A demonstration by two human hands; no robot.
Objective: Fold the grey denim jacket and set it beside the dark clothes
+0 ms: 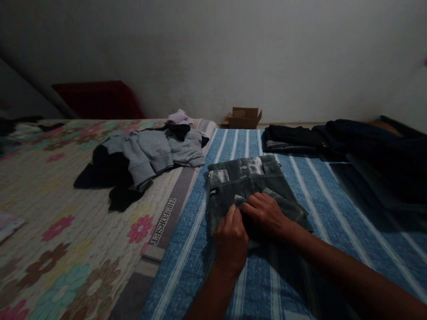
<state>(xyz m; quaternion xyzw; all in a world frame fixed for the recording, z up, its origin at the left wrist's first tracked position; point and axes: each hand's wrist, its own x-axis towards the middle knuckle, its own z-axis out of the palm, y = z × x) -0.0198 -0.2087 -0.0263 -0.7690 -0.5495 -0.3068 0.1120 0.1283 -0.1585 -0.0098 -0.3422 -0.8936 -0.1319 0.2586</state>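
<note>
A folded grey denim garment [256, 171] lies on the blue striped cloth in front of me. It has pale faded patches, a button on its upper band, light stitching and a small black label at its left side. My left hand [231, 235] pinches an edge of it near a pointed, collar-like corner. Close beside, my right hand [267, 215] has its fingers curled over the same folded edge. The lower part of the garment is in shadow and partly hidden by my hands and forearms.
Loose grey and black clothes [150, 151] lie heaped on the floral sheet [110, 231] to the left. Dark folded clothes [293, 138] and a larger dark pile [376, 146] sit at the right. Behind, near the wall, stands an open cardboard box [245, 119].
</note>
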